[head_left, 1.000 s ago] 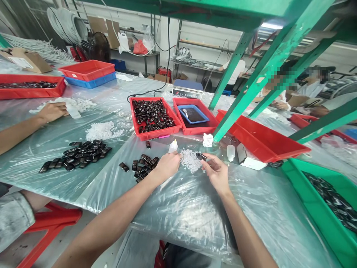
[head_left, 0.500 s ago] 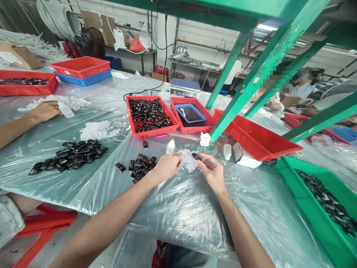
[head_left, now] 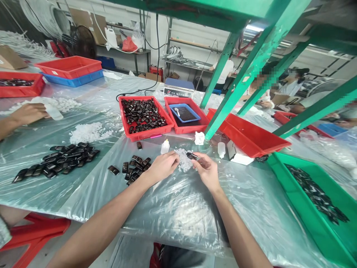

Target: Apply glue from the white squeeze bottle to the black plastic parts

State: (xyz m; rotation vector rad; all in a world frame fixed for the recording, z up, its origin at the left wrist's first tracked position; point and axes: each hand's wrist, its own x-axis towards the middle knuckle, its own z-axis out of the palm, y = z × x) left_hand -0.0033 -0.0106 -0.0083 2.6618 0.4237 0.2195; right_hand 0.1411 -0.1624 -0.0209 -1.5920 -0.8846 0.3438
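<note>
My right hand (head_left: 208,171) pinches a small glossy black plastic part (head_left: 191,155) between thumb and fingers, just above the pile of tiny clear plastic pieces (head_left: 183,163). Beside that pile's left edge is my left hand (head_left: 165,166), its fingertips pressed together; what they hold, if anything, is too small or hidden to make out. A cluster of similar black parts (head_left: 136,165) lies left of my left forearm, partly covered by it. Behind my left hand stands a small white squeeze bottle (head_left: 165,146) with a yellowish tip.
Red trays (head_left: 173,129) stand behind, one full of black parts, another holding a blue tray (head_left: 189,120). A green bin (head_left: 281,186) is at right, below slanted green posts (head_left: 242,80). Another person's hand (head_left: 29,113) holds a white bottle at left, near more black parts (head_left: 55,160).
The whole view has shifted, so things appear a little further left. My right hand still holds the black part, and my left hand stays beside the clear pieces.
</note>
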